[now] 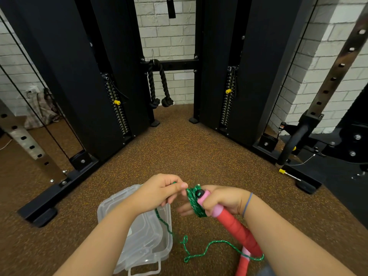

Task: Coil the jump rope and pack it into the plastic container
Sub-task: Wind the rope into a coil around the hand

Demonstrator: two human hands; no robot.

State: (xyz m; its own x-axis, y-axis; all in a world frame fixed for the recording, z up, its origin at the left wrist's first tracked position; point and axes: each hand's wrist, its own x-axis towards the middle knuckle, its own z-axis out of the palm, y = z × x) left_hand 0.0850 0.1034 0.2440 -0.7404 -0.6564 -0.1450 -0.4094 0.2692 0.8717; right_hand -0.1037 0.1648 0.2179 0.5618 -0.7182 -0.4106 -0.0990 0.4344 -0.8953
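My right hand [223, 200] grips the red and pink handle [237, 226] of the jump rope near its pink tip. Several turns of green rope [194, 202] are wound around that hand's fingers. My left hand [163, 188] pinches the green rope just left of the coil. A loose length of rope [199, 253] hangs down and curls over the floor toward a second red and pink handle [244, 261] low in the view. The clear plastic container [147, 236] sits on the floor under my left forearm, with its lid lying in it.
Brown speckled rubber floor [179, 152] stretches ahead. A black cable machine [79, 76] with weight stacks stands in front, a black rope attachment [159, 84] hanging in its middle. Rack uprights stand at both sides, and black base feet [45, 214] jut onto the floor.
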